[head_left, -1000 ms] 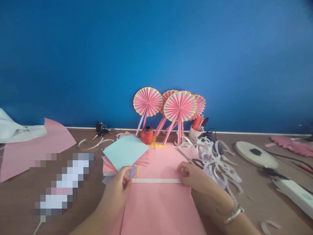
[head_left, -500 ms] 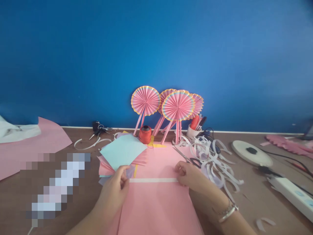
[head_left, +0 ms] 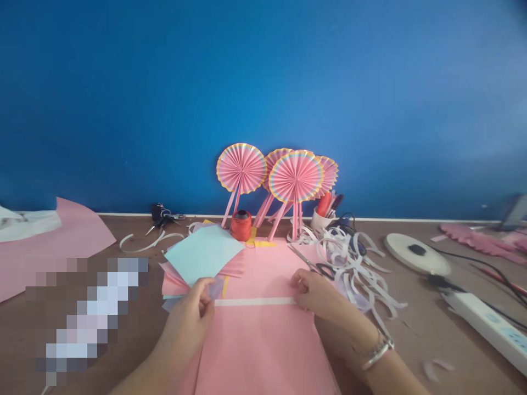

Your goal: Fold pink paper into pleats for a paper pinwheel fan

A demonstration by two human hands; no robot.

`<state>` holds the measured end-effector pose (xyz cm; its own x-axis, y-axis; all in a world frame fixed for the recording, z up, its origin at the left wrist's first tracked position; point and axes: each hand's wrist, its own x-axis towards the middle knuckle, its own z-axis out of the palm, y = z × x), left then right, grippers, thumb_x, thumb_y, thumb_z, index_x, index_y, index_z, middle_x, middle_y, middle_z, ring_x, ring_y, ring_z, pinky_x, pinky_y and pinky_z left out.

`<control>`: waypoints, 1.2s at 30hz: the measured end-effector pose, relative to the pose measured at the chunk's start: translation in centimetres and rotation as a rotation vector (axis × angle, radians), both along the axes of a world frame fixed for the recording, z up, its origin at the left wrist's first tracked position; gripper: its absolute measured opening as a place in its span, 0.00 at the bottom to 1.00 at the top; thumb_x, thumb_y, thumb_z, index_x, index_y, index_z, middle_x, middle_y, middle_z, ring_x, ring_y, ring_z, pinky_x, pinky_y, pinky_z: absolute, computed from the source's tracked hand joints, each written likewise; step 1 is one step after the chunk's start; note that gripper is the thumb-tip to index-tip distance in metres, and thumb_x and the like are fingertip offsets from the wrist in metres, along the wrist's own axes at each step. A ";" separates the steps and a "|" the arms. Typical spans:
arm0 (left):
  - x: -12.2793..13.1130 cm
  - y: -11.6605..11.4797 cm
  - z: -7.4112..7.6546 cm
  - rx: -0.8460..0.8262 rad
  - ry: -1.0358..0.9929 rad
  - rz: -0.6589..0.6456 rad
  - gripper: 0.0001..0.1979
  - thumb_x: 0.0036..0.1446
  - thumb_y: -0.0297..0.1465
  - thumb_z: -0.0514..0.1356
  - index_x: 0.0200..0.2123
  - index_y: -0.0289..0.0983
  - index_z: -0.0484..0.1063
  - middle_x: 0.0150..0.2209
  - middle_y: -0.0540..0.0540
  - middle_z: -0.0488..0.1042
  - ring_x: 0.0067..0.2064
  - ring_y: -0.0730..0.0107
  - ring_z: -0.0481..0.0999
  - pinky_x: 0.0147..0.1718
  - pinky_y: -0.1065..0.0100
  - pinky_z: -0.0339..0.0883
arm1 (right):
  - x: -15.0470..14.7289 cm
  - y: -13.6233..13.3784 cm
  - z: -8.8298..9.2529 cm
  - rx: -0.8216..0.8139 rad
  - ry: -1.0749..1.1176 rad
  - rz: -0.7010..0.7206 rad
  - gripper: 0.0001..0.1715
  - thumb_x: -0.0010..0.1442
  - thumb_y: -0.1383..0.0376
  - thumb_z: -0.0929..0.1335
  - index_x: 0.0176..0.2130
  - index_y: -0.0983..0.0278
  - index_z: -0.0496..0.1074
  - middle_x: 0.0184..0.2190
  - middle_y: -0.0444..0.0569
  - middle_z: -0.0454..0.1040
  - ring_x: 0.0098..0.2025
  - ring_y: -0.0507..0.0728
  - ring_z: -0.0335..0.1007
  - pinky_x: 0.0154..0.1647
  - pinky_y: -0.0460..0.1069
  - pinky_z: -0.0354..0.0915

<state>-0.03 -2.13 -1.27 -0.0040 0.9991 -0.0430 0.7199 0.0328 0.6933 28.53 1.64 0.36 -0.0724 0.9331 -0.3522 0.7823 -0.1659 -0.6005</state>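
Note:
A sheet of pink paper (head_left: 263, 345) lies in front of me, with a white strip (head_left: 255, 302) running straight along its far edge, perhaps tape. My left hand (head_left: 190, 312) is closed at the strip's left end, thumb and fingers pinching the sheet's corner. At the right end, my right hand (head_left: 317, 293), with a silver bracelet on its wrist, pinches the other corner. Its fingertips are partly hidden behind the hand. More pink paper (head_left: 269, 269) lies beyond the strip, and a light blue sheet (head_left: 205, 252) rests on stacked papers near my left hand.
Scissors (head_left: 307, 260) lie beyond my right hand, beside curled white paper strips (head_left: 349, 258). Pleated pink paper fans (head_left: 295, 178) lean against the blue wall, behind a red thread spool (head_left: 241, 226). A power strip (head_left: 486, 323) and round white device (head_left: 415, 255) lie right; keys (head_left: 162, 219) left.
The whole view has shifted slightly, so things appear a little further left. Both hands keep their hold at the ends of the white strip, with hardly any other movement.

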 end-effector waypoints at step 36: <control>0.3 -0.1 -0.2 0.130 0.164 -0.122 0.19 0.54 0.25 0.45 0.48 0.39 0.66 0.35 0.45 0.72 0.36 0.62 0.74 0.32 0.65 0.66 | 1.3 -0.3 1.0 -0.021 -0.046 -0.030 0.19 0.43 0.80 0.61 0.36 0.65 0.66 0.21 0.40 0.69 0.20 0.49 0.64 0.22 0.43 0.53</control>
